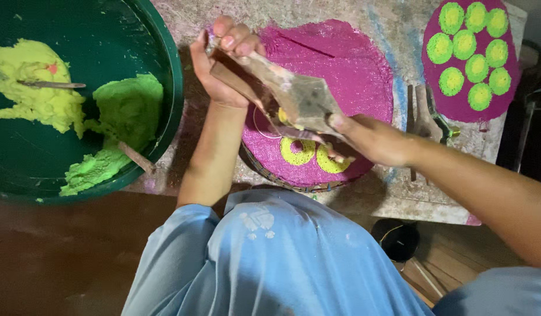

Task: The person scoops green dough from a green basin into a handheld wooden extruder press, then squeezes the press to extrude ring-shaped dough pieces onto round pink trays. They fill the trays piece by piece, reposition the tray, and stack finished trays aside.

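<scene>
Metal, stiff and probably paste-slick, the trowel [294, 96] at frame centre sits gripped by your left hand [223, 64] at its handle, right hand [370, 137] pinching its blade.

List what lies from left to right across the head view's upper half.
Green basin holding yellow paste and green paste → left hand → flat scraping tool → right hand → magenta oval piece with green-yellow dots.
</scene>
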`<state>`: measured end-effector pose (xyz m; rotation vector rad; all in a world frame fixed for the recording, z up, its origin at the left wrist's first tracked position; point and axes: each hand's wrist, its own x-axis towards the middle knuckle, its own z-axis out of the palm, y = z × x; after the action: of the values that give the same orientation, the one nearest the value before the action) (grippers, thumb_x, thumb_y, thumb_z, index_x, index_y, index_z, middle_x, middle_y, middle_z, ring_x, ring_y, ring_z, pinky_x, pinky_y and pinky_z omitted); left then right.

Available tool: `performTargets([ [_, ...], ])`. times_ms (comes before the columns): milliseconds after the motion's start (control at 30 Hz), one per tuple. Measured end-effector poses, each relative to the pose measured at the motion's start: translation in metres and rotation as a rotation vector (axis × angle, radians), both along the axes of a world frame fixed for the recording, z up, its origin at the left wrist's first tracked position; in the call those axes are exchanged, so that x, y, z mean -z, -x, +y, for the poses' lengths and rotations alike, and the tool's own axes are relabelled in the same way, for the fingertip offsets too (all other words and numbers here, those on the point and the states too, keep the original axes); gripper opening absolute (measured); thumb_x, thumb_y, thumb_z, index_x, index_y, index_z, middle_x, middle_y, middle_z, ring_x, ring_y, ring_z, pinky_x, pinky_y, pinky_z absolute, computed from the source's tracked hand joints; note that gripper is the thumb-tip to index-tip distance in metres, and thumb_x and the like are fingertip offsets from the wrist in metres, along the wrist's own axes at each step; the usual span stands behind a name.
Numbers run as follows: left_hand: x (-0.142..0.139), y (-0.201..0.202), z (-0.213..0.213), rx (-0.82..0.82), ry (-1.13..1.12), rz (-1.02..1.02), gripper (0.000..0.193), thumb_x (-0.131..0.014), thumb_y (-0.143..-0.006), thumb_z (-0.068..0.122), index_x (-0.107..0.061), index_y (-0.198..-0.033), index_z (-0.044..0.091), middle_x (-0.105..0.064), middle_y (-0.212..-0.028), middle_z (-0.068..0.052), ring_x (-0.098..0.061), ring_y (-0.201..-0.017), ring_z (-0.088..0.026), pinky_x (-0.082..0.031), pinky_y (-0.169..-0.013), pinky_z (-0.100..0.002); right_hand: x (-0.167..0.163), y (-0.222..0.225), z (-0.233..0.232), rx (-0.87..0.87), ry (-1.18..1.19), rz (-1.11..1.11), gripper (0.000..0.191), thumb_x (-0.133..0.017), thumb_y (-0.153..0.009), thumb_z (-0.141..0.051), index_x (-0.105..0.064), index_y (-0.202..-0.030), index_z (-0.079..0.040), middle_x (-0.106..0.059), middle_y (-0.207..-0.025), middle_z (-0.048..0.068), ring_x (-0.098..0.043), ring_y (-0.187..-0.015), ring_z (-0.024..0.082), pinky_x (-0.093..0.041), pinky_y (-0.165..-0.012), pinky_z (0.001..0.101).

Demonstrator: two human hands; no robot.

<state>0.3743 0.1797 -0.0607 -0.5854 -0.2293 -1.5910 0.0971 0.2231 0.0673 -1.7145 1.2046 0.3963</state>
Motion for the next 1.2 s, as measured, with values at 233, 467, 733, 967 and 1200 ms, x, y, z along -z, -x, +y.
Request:
performTargets([
  [233,0.014,-0.003,0.003,-0.016,0.042,0.015,0.025,-0.051,-0.106,0.040,-0.056,-0.111,0.016,-0.059,-0.098,0.002,-0.059,-0.098,-0.015,-0.053,-0.109,-0.044,-0.004,-0.024,0.012,0.148,-0.131,-0.020,0.082,-0.025,-0.095,-0.072,-0.069,-0.091,-0.002,-0.061,-0.071,0.008,-0.055,-0.066,0.021,-0.048,-0.064,0.0411],
  [467,0.010,0.028,-0.018,-0.021,0.033,0.039,0.026,-0.049,-0.104,0.042,-0.055,-0.108,0.017,-0.058,-0.095,0.002,-0.058,-0.093,-0.013,-0.057,-0.100,-0.037,-0.013,-0.014,0.008,0.148,0.090,0.039,0.076,-0.027,-0.098,-0.067,-0.067,-0.091,-0.002,-0.064,-0.069,0.010,-0.061,-0.065,0.022,-0.051,-0.066,0.0396],
  [733,-0.008,-0.013,-0.032,-0.083,0.136,-0.188,0.026,-0.045,-0.106,0.041,-0.055,-0.107,0.018,-0.055,-0.092,0.005,-0.056,-0.084,-0.009,-0.056,-0.097,-0.036,0.008,-0.039,0.006,0.141,0.197,-0.139,0.073,-0.030,-0.101,-0.063,-0.063,-0.099,0.002,-0.063,-0.070,0.009,-0.063,-0.064,0.020,-0.053,-0.062,0.0386],
  [967,0.003,-0.018,-0.011,-0.119,0.085,-0.135,0.029,-0.046,-0.103,0.043,-0.054,-0.106,0.016,-0.057,-0.091,0.005,-0.057,-0.087,-0.012,-0.057,-0.096,-0.041,0.021,-0.043,0.015,0.139,0.036,-0.104,0.076,-0.028,-0.101,-0.064,-0.068,-0.094,0.000,-0.064,-0.065,0.009,-0.063,-0.061,0.019,-0.053,-0.061,0.0380],
  [1200,0.019,0.026,-0.005,-0.064,-0.104,-0.253,0.041,-0.044,-0.105,0.048,-0.057,-0.117,0.011,-0.062,-0.113,-0.006,-0.061,-0.108,-0.020,-0.053,-0.103,-0.038,0.011,0.014,0.002,0.215,0.052,0.100,0.073,-0.030,-0.097,-0.066,-0.064,-0.107,-0.003,-0.063,-0.075,0.011,-0.062,-0.065,0.021,-0.056,-0.061,0.0392],
])
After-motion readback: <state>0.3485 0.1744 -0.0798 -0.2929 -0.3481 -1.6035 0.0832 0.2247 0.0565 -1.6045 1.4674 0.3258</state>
